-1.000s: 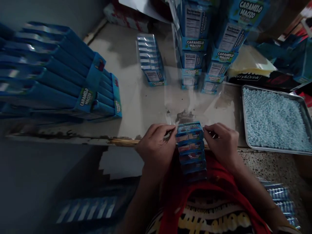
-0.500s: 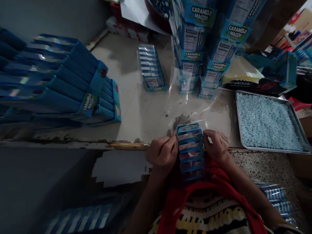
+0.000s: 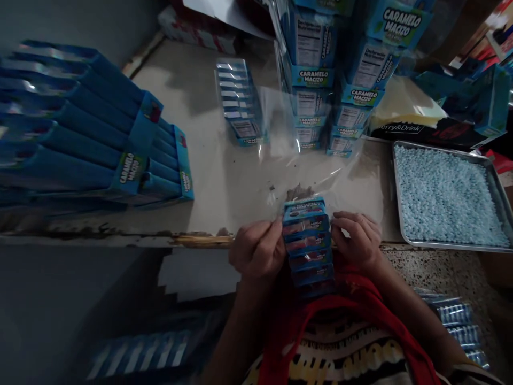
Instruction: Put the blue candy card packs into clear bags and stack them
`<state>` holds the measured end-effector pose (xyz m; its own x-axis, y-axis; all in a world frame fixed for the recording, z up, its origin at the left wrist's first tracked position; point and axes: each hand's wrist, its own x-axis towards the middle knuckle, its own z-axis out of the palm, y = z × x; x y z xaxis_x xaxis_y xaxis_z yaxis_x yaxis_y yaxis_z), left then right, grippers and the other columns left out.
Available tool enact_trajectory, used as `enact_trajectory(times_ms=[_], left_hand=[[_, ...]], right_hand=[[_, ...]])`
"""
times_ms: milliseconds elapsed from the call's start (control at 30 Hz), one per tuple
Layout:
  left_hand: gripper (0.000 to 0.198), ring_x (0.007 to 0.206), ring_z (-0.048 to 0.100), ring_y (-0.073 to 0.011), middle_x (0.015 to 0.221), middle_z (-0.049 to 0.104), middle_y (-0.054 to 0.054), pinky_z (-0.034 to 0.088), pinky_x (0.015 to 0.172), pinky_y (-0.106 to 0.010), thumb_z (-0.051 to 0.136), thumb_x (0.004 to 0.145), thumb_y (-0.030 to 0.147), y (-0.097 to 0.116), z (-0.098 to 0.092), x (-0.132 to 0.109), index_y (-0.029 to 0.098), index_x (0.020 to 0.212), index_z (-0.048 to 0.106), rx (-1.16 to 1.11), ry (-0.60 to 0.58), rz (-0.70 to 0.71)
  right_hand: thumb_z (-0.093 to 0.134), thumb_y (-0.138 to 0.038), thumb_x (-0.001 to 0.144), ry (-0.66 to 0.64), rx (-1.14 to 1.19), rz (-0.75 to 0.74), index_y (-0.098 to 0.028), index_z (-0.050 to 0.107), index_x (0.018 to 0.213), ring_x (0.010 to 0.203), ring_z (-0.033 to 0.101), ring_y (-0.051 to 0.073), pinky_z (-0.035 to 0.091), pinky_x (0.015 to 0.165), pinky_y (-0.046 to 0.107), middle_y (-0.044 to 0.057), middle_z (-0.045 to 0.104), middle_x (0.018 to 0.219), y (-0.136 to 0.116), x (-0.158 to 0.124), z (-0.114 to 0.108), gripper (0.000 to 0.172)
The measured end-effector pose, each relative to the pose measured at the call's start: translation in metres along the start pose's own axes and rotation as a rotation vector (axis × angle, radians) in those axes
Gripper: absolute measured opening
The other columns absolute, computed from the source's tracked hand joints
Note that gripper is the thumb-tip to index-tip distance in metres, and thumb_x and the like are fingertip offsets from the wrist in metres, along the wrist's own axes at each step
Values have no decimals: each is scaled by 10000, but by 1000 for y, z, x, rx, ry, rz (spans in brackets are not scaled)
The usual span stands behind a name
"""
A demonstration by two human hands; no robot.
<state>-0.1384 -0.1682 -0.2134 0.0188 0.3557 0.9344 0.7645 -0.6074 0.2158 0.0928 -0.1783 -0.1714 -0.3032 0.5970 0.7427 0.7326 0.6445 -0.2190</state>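
A pack of several small blue candy boxes (image 3: 308,243) stands at the table's front edge, against the red apron. Clear plastic film (image 3: 320,184) lies around its far end and spreads over the tabletop. My left hand (image 3: 258,247) pinches the film at the pack's left upper corner, fingers closed. On the opposite side, my right hand (image 3: 358,238) is closed in a pinch on the film by the right corner, thumb and forefinger together. The film between the fingertips is thin and hard to make out.
Stacked blue display boxes (image 3: 132,144) fill the left of the table (image 3: 216,187). A wrapped pack (image 3: 240,101) lies farther back, beside tall stacks of packs (image 3: 312,77). To the right sits a metal tray (image 3: 401,214) of pale blue candies (image 3: 449,198). More packs (image 3: 460,326) are low right.
The view has shifted slightly, so the table items appear displaced. Both hands keep their pinch beside the pack, with only small movement of the fingers.
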Motion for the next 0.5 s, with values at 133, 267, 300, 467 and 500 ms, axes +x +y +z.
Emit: enact_trajectory(times_ms=[133,267,300,467,500], left_hand=[[301,771,726,-149,879,755,-41,575,763,-255,757,882,22,-2,8,10,211,1117,759,29,2,-19],[331,756,739,-149,870,776,-29,581,775,-263,790,848,12,1,9,7,217,1108,771,47,-18,-47],[326,759,741,-150,872,776,-29,583,773,-266,792,848,16,2,8,6,219,1102,770,42,-28,-53],[302,775,744,-162,889,766,-46,602,773,-273,779,841,4,4,-2,3,191,1076,749,7,-49,-29],[284,791,746,-170,896,764,-56,604,779,-278,766,847,9,2,-3,2,180,1072,745,-11,-63,-17]], right_hand=[[680,-115,999,16,49,55,-220,652,1172,812,773,132,586,744,268,26,821,962,0,9,6,205],[736,-110,956,64,86,82,-223,684,1118,777,760,127,586,714,257,19,810,930,-4,16,4,204],[737,-111,953,77,100,102,-228,687,1097,775,755,127,582,706,260,18,803,924,-5,16,2,193],[696,-162,978,13,39,4,-233,668,1060,682,686,125,495,627,297,5,781,879,-6,4,-7,112],[680,-171,987,-8,22,-28,-233,663,1066,677,679,126,480,623,300,4,775,869,-4,-1,-6,102]])
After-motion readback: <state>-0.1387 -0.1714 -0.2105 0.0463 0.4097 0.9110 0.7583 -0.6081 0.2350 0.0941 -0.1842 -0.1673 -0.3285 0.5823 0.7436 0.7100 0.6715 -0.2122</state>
